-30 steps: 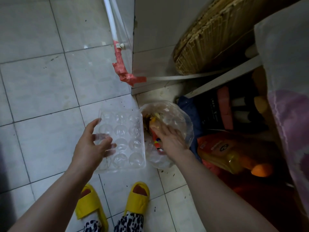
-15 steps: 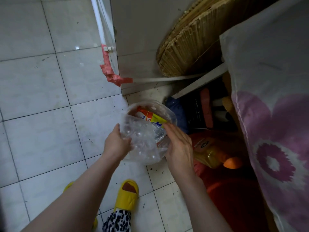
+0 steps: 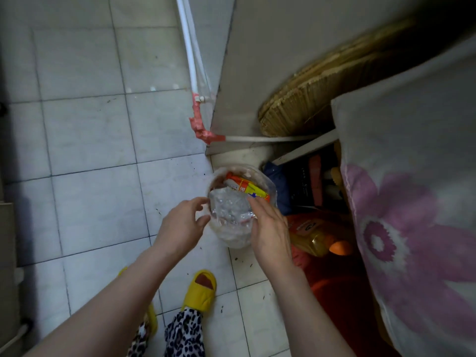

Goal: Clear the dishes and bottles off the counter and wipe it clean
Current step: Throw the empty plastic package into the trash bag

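I see glossy, crinkled clear plastic, the crushed egg tray [image 3: 231, 210], inside a thin translucent bag [image 3: 268, 184]. Beside that bag, the floor [image 3: 90, 197] is smooth matt tile; right of it hangs soft flowered cloth [image 3: 412, 202], above it rough woven straw [image 3: 304, 109].

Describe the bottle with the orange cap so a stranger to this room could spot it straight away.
Start at the big pale cloth with the purple flower on the right; in the dark space beside its lower left edge lies the bottle, just right of the right hand. It lies on its side, amber-yellow with an orange cap, unlike the clear waste bag between the hands.
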